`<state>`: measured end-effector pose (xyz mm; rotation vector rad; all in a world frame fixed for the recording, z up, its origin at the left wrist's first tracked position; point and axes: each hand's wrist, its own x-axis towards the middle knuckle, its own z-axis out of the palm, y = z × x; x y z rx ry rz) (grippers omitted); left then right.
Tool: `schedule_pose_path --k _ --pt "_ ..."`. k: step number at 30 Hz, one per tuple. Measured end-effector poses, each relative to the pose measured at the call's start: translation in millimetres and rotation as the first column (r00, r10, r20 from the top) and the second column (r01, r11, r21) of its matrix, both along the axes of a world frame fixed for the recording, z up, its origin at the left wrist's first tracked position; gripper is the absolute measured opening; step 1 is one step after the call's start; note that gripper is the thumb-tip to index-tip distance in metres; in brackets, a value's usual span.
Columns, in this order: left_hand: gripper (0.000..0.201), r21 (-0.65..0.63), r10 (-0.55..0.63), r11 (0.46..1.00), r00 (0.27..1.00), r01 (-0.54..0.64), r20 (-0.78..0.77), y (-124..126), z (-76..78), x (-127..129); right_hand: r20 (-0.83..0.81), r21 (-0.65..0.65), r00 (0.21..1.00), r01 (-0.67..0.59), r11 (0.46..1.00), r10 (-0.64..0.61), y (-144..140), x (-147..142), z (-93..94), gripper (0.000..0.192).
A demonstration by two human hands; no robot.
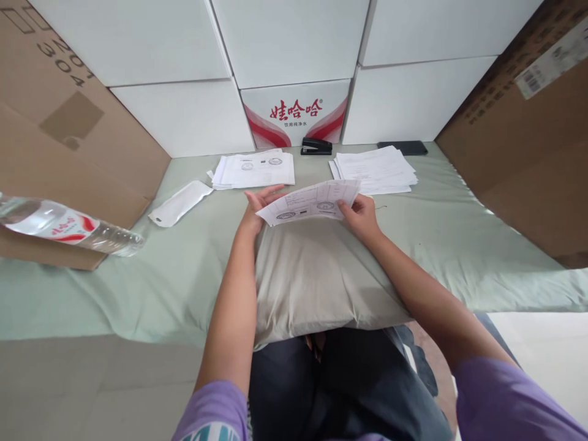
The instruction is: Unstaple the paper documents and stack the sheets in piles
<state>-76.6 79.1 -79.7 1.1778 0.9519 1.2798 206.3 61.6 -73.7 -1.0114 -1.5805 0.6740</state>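
A printed paper sheet [310, 203] with round stamps is tilted above the cloth-covered surface, its near edge curling slightly. My right hand [361, 215] pinches its right end, thumb on top and fingers beneath. At the left end, my left hand [257, 208] has its fingers stretched out and partly hidden behind the sheet, with the thumb apart. Just beyond the left hand lies a stack of stamped papers [257, 170]. Another stack of printed papers [374, 170] lies beyond the right hand. Between the stacks, farther back, sits a black stapler [316, 146].
A black phone [404, 147] lies behind the right stack. On the left are a white pouch [180, 203] and a tilted water bottle [68, 225]. Cardboard boxes [528, 153] flank both sides, and white cartons [294, 43] form a wall behind.
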Motion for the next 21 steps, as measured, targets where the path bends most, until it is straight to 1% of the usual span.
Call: schedule_pose_path --k 2,3,4,6,8,10,13,16,18,21 --pt "0.113 -0.04 0.044 0.998 0.999 -0.044 0.009 3.4 -2.8 1.9 -0.095 -0.034 0.995 0.03 0.999 -0.033 -0.1 -3.0 -2.0 0.034" --pt "0.111 -0.034 0.069 0.997 0.998 -0.069 0.01 4.4 -4.1 3.0 -0.138 -0.046 0.988 0.058 0.997 -0.064 -0.2 -4.6 -2.8 0.036" --pt "0.109 -0.008 0.092 0.996 0.996 -0.092 0.015 5.1 -5.8 4.4 -0.17 -0.058 0.981 0.08 0.995 -0.088 -0.7 -6.2 -3.6 0.037" --pt "0.109 0.085 0.121 0.989 0.992 -0.124 0.037 5.9 -10.7 7.4 -0.192 -0.079 0.976 0.09 0.993 -0.104 -2.4 -9.6 -5.1 0.039" --pt "0.109 0.188 0.114 0.974 0.992 -0.123 0.056 6.3 -16.4 9.9 -0.174 -0.093 0.982 0.053 0.994 -0.069 -5.2 -13.1 -6.0 0.041" --pt "0.105 0.232 0.115 0.965 0.993 -0.121 0.041 6.2 -20.3 11.7 -0.168 -0.099 0.986 -0.004 0.995 -0.012 -8.5 -16.1 -6.1 0.04" --pt "0.084 0.183 0.187 0.966 0.982 -0.181 -0.017 4.1 -19.0 15.1 -0.206 -0.102 0.978 -0.049 0.994 0.027 -12.0 -18.4 -5.1 0.037" --pt "0.067 0.162 0.248 0.955 0.968 -0.249 0.025 0.7 -13.2 22.3 -0.258 -0.078 0.966 0.001 0.997 -0.021 -11.6 -18.1 -6.1 0.033" --pt "0.062 0.164 0.248 0.953 0.966 -0.257 0.071 -0.9 -10.9 27.8 -0.268 -0.088 0.962 0.023 0.996 -0.046 -9.0 -17.7 -9.2 0.029" --pt "0.061 0.14 0.214 0.965 0.974 -0.222 0.067 -1.4 -11.5 33.4 -0.27 -0.158 0.96 0.036 0.987 -0.078 -3.8 -17.8 -15.9 0.022"
